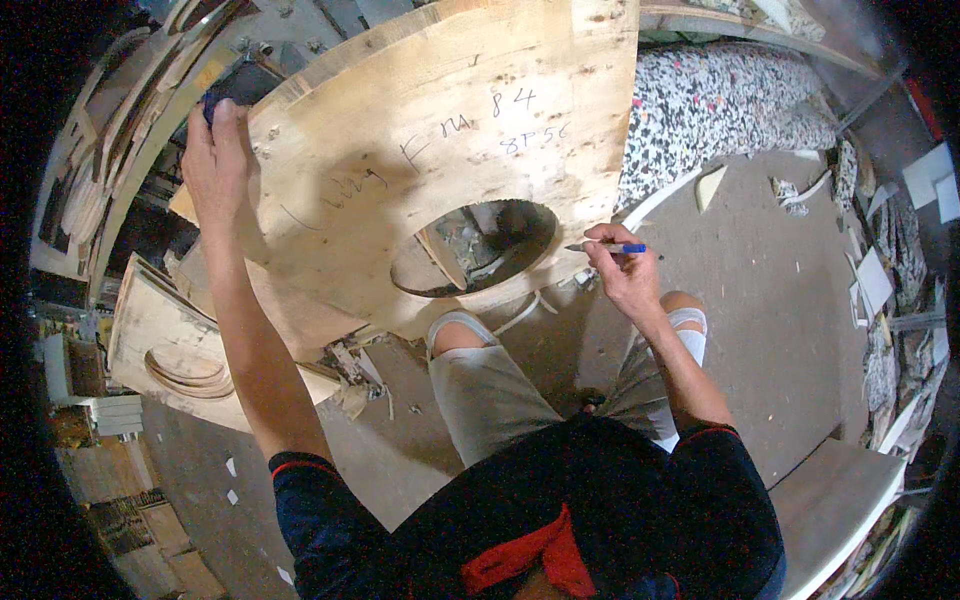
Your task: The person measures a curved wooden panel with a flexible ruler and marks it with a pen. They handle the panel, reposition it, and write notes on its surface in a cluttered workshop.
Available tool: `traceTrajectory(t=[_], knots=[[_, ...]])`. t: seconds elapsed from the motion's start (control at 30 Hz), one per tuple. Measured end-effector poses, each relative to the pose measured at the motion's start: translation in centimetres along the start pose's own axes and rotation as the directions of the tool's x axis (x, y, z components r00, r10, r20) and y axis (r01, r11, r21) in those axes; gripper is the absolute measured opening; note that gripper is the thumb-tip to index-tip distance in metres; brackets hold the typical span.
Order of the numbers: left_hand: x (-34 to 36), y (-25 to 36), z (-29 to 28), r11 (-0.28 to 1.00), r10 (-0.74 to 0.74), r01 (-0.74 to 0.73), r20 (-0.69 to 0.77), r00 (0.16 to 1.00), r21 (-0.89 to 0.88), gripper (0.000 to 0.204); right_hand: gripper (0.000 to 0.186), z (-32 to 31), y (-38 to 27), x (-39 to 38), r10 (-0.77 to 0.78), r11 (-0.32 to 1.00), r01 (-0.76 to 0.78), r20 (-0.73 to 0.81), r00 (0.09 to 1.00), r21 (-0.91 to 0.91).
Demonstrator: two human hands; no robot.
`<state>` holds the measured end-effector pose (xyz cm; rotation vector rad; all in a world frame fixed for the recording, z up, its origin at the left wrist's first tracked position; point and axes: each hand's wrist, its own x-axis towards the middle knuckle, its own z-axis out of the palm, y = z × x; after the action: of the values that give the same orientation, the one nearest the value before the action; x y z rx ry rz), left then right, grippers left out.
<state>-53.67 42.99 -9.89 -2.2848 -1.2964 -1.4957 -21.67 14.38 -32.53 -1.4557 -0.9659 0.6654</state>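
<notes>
A large curved plywood board [330,130] with handwriting and an oval cutout leans in front of me. At its upper left edge, the fingers of my left hand [217,160] close around a small dark blue object [212,104] whose kind I cannot make out; the hand lies against the board's edge. My right hand [625,275] pinches a marker pen [622,248] with a blue end and a grey barrel. The pen's tip points left, close to the right of the cutout; I cannot tell whether it touches the wood.
Curved wooden strips [125,150] stack at the far left, above a smaller plywood piece [180,340] with an oval hole. Speckled foam [725,110] lies behind the board's right side. Offcuts litter the brown floor [770,300]; a pale panel [835,510] stands at lower right.
</notes>
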Motion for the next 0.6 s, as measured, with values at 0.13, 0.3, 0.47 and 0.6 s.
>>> traceTrajectory(t=[0.13,0.3,0.47,0.6], knots=[[0.4,-0.2,-0.6,0.955,-0.121,0.132,0.059,0.991,-0.264,0.041,0.017,1.0,-1.4,0.2,-0.062,0.997,0.064,0.05,0.997,-0.04],[-4.1,0.1,-2.0,0.974,0.181,-0.153,-0.163,0.97,0.168,0.029,0.015,0.9,-3.9,-0.5,-0.012,0.987,0.013,-0.006,1.0,0.162],[-16.6,5.1,2.2,0.965,0.258,-0.249,0.479,0.839,-0.083,0.023,0.019,-1.3,-6.5,-1.1,0.008,0.957,-0.019,0.04,0.999,0.291],[-21.2,10.2,4.8,0.891,0.106,0.198,0.61,0.785,-0.409,0.021,0.02,-1.8,-8.4,-1.6,-0.03,0.876,-0.004,0.063,0.998,0.482]])
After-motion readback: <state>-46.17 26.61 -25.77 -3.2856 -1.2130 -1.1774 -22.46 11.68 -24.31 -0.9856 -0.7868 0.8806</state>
